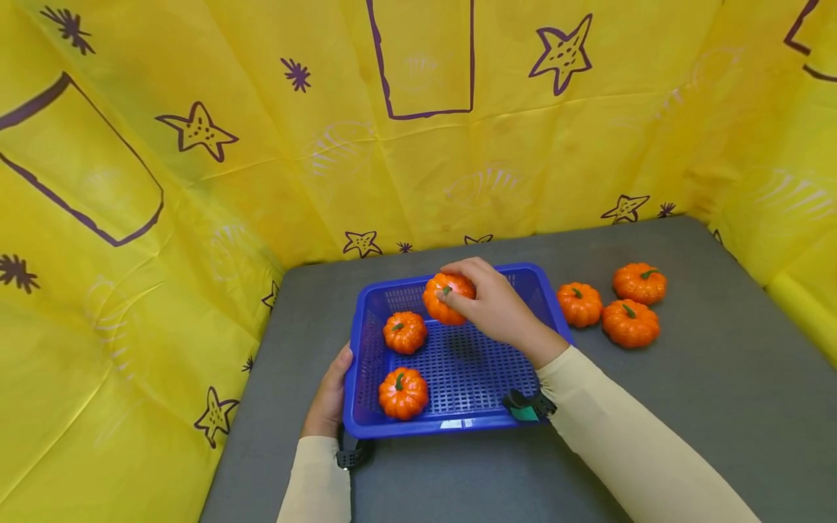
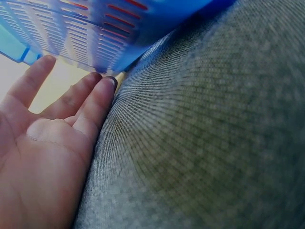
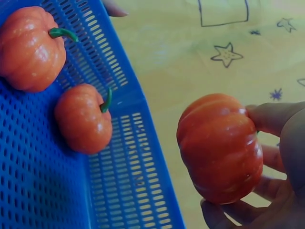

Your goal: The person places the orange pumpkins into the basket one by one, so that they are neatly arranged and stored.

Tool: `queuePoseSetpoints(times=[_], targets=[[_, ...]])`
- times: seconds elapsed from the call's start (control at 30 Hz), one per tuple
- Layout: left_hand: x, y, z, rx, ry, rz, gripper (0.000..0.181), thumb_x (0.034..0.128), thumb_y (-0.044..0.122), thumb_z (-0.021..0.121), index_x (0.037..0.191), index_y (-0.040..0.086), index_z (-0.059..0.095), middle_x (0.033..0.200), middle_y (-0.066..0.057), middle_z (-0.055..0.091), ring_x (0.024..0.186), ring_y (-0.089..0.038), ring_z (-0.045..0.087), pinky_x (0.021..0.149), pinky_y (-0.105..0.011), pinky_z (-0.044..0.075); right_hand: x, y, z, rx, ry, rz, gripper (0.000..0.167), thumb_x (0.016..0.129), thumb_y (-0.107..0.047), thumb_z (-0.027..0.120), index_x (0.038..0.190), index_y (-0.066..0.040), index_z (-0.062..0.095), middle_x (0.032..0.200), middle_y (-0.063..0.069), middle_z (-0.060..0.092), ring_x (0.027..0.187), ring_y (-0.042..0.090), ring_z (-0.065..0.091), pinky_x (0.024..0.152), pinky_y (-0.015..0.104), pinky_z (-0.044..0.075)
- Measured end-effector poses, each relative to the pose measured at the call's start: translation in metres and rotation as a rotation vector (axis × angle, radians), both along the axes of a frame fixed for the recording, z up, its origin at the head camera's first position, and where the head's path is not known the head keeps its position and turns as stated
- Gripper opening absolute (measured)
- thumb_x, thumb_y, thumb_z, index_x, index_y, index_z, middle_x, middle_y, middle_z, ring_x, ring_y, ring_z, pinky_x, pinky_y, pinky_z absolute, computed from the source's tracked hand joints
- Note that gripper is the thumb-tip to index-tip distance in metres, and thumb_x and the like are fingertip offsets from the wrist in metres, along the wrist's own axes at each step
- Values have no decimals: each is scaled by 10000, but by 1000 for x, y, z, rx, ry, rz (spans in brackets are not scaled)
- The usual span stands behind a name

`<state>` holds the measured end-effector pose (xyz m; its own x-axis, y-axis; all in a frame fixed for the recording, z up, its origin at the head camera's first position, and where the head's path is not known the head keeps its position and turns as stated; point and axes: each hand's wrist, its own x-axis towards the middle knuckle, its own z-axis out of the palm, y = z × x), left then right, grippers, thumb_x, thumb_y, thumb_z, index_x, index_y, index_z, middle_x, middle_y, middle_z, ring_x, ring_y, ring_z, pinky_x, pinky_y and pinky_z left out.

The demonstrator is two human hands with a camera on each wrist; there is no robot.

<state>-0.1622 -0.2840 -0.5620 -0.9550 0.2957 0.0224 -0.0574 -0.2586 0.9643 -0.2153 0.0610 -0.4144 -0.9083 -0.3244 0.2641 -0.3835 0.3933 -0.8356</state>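
Over the back part of a blue plastic basket (image 1: 451, 423), my right hand (image 1: 493, 301) grips a small orange pumpkin (image 1: 439, 309) with a green stem, thumb on one side and fingers round the other. The right wrist view shows this held pumpkin (image 3: 219, 148) raised beside the basket wall (image 3: 143, 157). Two more pumpkins lie in the basket's left half, one farther back (image 1: 405, 333) and one near the front (image 1: 403, 394). Against the basket's left side rests my left hand (image 1: 329, 396); in the left wrist view its fingers (image 2: 66, 102) are fairly straight, tips at the slotted wall.
To the right of the basket, three more orange pumpkins sit grouped on the grey table (image 1: 706, 407): one nearest the basket (image 1: 579, 305), one at the back (image 1: 639, 284), one in front (image 1: 631, 324). Yellow patterned cloth (image 1: 418, 167) encloses the table's back and sides.
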Motion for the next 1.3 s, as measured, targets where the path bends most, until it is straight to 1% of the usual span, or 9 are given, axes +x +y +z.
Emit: queuePoseSetpoints(times=[0.23, 0.37, 0.47, 0.6, 0.77, 0.87, 0.97, 1.13, 1.3], targets=[[0, 1, -1, -2, 2, 9, 640, 1143, 450, 405, 1666, 85, 361, 1417, -176, 619, 1147, -263, 688, 961, -431, 595, -10, -9, -11, 36, -8, 3, 434, 1057, -214, 738, 1440, -22, 668, 1419, 149, 623, 1240, 344, 617, 970, 499, 567], [0, 1, 0, -12, -3, 17, 652, 1139, 442, 403, 1673, 73, 343, 1412, -177, 620, 1142, -266, 691, 955, -431, 598, -14, -10, -17, 60, -43, 5, 447, 1071, -217, 725, 1459, -9, 650, 1451, 179, 609, 1288, 369, 599, 1010, 520, 543], [0, 1, 0, -12, -2, 15, 650, 1139, 435, 399, 1672, 69, 339, 1410, -180, 620, 1137, -262, 691, 954, -431, 599, -17, -10, -22, 79, -64, 12, 438, 1074, -220, 718, 1452, -9, 653, 1446, 190, 609, 1280, 373, 601, 1009, 524, 537], [0, 2, 1, -6, 4, 7, 640, 1143, 424, 393, 1671, 65, 339, 1420, -192, 612, 1142, -262, 689, 960, -432, 596, -19, -12, -29, 132, -66, 41, 406, 1074, -208, 709, 1427, -11, 670, 1419, 203, 609, 1248, 372, 598, 997, 517, 536], [1, 2, 2, -9, -8, 13, 651, 1142, 432, 405, 1685, 81, 329, 1426, -196, 612, 1144, -270, 696, 954, -436, 601, -21, -14, -34, 183, -96, 68, 398, 1076, -215, 708, 1428, -32, 676, 1417, 203, 587, 1232, 357, 584, 987, 492, 545], [1, 2, 2, -11, -16, 20, 668, 1142, 433, 409, 1690, 63, 308, 1417, -188, 620, 1137, -266, 702, 948, -432, 604, -22, -16, -35, 200, -87, 75, 387, 1070, -214, 712, 1410, -33, 684, 1385, 209, 593, 1200, 358, 597, 962, 490, 558], [1, 3, 1, -7, -23, 20, 676, 1144, 430, 408, 1691, 48, 294, 1413, -178, 627, 1134, -257, 703, 948, -426, 603, -25, -16, -38, 237, -78, 80, 374, 1061, -204, 717, 1393, -32, 693, 1363, 208, 603, 1190, 360, 604, 971, 501, 554], [0, 3, 0, 0, -25, 3, 665, 1147, 433, 404, 1696, 71, 301, 1432, -183, 611, 1154, -261, 691, 963, -432, 596, -30, -15, -45, 304, -83, 106, 354, 1047, -169, 728, 1372, -30, 709, 1355, 193, 627, 1240, 367, 595, 1056, 525, 503], [0, 2, 0, 7, -22, 5, 664, 1144, 431, 408, 1699, 83, 300, 1449, -205, 590, 1153, -262, 690, 964, -437, 596, -31, -17, -50, 336, -101, 151, 349, 1046, -160, 725, 1367, -24, 708, 1353, 185, 628, 1264, 365, 584, 1092, 533, 478]])
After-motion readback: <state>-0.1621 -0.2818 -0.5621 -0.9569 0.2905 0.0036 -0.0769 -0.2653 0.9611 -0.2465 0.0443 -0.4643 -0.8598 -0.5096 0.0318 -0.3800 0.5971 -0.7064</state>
